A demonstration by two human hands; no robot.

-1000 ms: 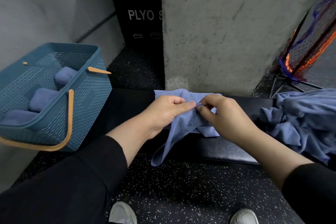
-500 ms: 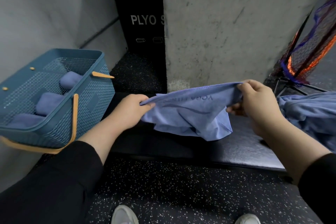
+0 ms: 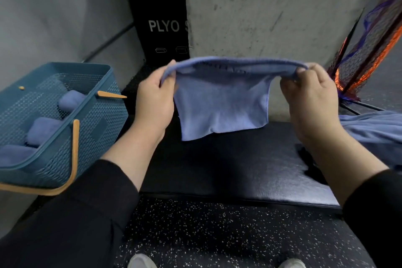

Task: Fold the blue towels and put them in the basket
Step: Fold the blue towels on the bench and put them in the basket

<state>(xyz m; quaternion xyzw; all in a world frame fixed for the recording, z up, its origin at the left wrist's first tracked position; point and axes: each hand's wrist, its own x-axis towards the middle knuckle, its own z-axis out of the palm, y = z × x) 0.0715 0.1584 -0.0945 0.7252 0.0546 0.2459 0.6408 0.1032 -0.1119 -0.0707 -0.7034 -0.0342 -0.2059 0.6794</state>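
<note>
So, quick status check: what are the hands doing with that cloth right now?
Left hand and right hand each pinch a top corner of the soft blue towel. Towel hangs above the black padded bench. Nothing blocking.

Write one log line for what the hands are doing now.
left hand: pinches towel | right hand: pinches towel | towel: stretched above bench | basket: holds rolled towels
</note>
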